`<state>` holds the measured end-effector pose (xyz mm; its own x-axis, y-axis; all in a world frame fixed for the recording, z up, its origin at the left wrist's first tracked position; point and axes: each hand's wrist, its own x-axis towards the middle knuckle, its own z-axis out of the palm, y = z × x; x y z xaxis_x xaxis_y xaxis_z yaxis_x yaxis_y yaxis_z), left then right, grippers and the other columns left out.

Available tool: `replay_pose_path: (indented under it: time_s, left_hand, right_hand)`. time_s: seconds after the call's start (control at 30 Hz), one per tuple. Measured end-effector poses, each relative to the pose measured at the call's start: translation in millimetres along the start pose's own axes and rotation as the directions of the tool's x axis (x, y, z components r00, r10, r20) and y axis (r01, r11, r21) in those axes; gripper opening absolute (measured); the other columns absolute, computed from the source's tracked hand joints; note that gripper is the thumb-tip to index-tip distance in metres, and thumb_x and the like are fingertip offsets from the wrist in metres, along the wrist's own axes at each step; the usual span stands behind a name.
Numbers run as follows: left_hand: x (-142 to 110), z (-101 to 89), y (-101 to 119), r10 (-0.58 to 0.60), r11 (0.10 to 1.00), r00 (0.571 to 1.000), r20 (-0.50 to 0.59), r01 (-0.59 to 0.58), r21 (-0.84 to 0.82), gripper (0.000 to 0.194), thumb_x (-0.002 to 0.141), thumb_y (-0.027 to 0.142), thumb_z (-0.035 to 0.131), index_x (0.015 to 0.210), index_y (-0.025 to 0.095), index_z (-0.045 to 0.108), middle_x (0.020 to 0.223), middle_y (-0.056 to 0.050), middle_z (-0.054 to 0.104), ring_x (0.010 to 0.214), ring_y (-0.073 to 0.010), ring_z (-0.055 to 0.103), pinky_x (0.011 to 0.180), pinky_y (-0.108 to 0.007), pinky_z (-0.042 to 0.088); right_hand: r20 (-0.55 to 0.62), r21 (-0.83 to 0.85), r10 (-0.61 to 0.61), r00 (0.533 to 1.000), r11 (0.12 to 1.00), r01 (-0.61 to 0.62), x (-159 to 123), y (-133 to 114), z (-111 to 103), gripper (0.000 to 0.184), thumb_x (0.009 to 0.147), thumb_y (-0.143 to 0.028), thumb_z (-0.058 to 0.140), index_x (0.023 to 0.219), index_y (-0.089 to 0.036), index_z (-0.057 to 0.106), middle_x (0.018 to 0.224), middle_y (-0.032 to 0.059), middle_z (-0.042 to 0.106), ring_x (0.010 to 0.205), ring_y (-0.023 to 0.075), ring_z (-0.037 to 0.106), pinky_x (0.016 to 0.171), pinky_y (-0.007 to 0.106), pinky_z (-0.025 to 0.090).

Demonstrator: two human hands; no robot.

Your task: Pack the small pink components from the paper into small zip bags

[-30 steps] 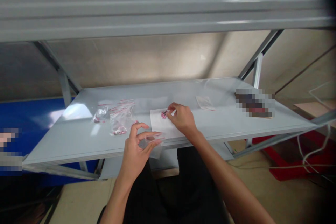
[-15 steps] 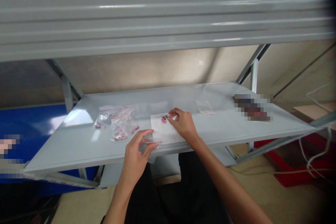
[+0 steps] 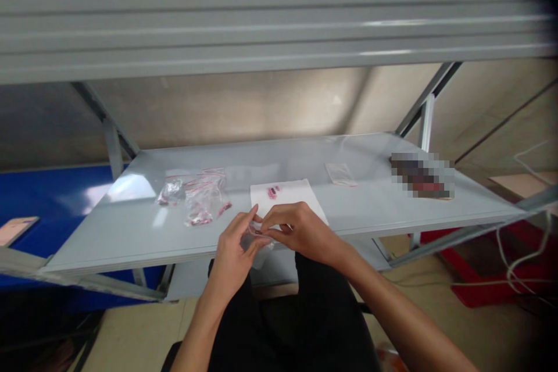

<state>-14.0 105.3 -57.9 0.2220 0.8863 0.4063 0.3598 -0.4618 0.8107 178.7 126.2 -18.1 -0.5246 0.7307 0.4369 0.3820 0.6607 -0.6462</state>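
Observation:
My left hand and my right hand meet over the front edge of a pale grey metal shelf. Their fingertips pinch a small clear plastic bag. Behind them lies a white paper sheet with a few small pink parts on it. Further left are a clear zip bag with red stripes, holding pink parts, and a smaller crumpled clear bag. A loose pink part lies beside the striped bag.
A flat clear bag and a pixelated, blurred object lie toward the shelf's right end. A grey upper shelf runs overhead. A blue surface is at left; a red crate and white cables sit low right.
My right hand has left the pink parts on the paper sheet and moved down-left to the bag in my left hand. The pink parts stay on the sheet, now uncovered.

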Motion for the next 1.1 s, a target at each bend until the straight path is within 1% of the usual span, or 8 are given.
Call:
replay_pose_path:
  time_s: [0.1, 0.17, 0.3, 0.37, 0.5, 0.73, 0.97, 1.1]
  left_hand:
    - [0, -0.5, -1, 0.02, 1.0, 1.0, -0.014, -0.02, -0.015, 0.059, 0.088, 0.024, 0.074, 0.145, 0.027, 0.057, 0.106, -0.005, 0.066, 0.096, -0.0198, 0.065, 0.089, -0.036, 0.053]
    - [0, -1.2, -2, 0.007, 1.0, 0.999, -0.043, -0.008, -0.017, 0.055, 0.089, 0.025, 0.074, 0.142, 0.028, 0.06, 0.101, -0.004, 0.063, 0.092, -0.0188, 0.064, 0.086, -0.035, 0.054]
    - [0, -1.9, -4, -0.104, 0.992, 0.989, -0.101, 0.097, -0.081, 0.05, 0.089, 0.031, 0.074, 0.138, 0.024, 0.065, 0.091, -0.002, 0.065, 0.086, -0.018, 0.066, 0.085, -0.036, 0.055]
    - [-1, -2.0, -4, -0.207, 0.97, 0.972, -0.112, 0.189, -0.154, 0.056, 0.087, 0.033, 0.076, 0.14, 0.019, 0.062, 0.089, -0.003, 0.071, 0.087, -0.0192, 0.07, 0.092, -0.039, 0.055]
    - [0, -3.7, 1, -0.323, 0.924, 0.938, -0.128, 0.284, -0.254, 0.06, 0.084, 0.034, 0.079, 0.138, 0.014, 0.061, 0.09, -0.005, 0.079, 0.09, -0.0214, 0.075, 0.097, -0.041, 0.055]
    - [2, -9.7, 6, -0.284, 0.937, 0.946, -0.158, 0.24, -0.253, 0.027, 0.081, 0.032, 0.081, 0.102, 0.017, 0.072, 0.098, -0.009, 0.081, 0.094, -0.0246, 0.077, 0.092, -0.039, 0.058]
    - [3, -8.8, 2, -0.149, 0.987, 0.957, -0.25, 0.129, -0.095, 0.025, 0.082, 0.033, 0.08, 0.104, 0.021, 0.08, 0.095, -0.006, 0.078, 0.087, -0.0206, 0.073, 0.08, -0.033, 0.06]
    - [1, -3.1, -1, -0.193, 0.977, 0.945, -0.265, 0.161, -0.14, 0.032, 0.081, 0.033, 0.081, 0.111, 0.021, 0.08, 0.094, -0.006, 0.081, 0.086, -0.0216, 0.075, 0.081, -0.036, 0.062]
  right_hand:
    - [0.016, 0.053, -0.057, 0.998, 0.997, 0.056, -1, -1, -1, 0.014, 0.095, -0.018, 0.066, 0.094, -0.021, 0.079, 0.096, 0.0039, 0.078, 0.069, 0.0122, 0.063, 0.067, 0.024, 0.047]
    - [-0.049, 0.092, -0.046, 0.998, 0.995, 0.05, -2, 5, -4, 0.016, 0.096, -0.02, 0.063, 0.1, -0.022, 0.078, 0.103, 0.0048, 0.077, 0.07, 0.0123, 0.063, 0.065, 0.024, 0.048]
    - [-0.34, 0.015, 0.176, 0.924, 0.983, -0.181, 1, 36, -9, 0.015, 0.094, -0.024, 0.063, 0.093, -0.019, 0.077, 0.095, 0.0065, 0.077, 0.064, 0.0135, 0.06, 0.066, 0.027, 0.048]
    - [-0.393, -0.056, 0.27, 0.879, 0.947, -0.316, 4, 55, -8, 0.013, 0.09, -0.021, 0.064, 0.091, -0.018, 0.077, 0.091, 0.006, 0.078, 0.06, 0.0138, 0.059, 0.068, 0.029, 0.048]
    - [-0.349, -0.183, 0.33, 0.877, 0.894, -0.409, 13, 77, 4, 0.015, 0.087, -0.02, 0.066, 0.097, -0.018, 0.076, 0.098, 0.0071, 0.078, 0.068, 0.0162, 0.063, 0.075, 0.03, 0.049]
    - [-0.296, -0.306, 0.365, 0.883, 0.839, -0.45, 18, 82, 17, 0.016, 0.094, -0.029, 0.065, 0.101, -0.02, 0.077, 0.102, 0.0074, 0.075, 0.074, 0.0176, 0.064, 0.078, 0.031, 0.046]
    - [-0.152, -0.338, 0.318, 0.936, 0.873, -0.351, 20, 82, 6, 0.005, 0.092, -0.021, 0.07, 0.092, -0.018, 0.074, 0.094, 0.0065, 0.073, 0.08, 0.018, 0.064, 0.076, 0.028, 0.043]
    - [-0.123, -0.337, 0.314, 0.942, 0.879, -0.337, 20, 79, 3, 0.007, 0.093, -0.019, 0.067, 0.091, -0.018, 0.074, 0.094, 0.0069, 0.073, 0.081, 0.0187, 0.064, 0.077, 0.028, 0.044]
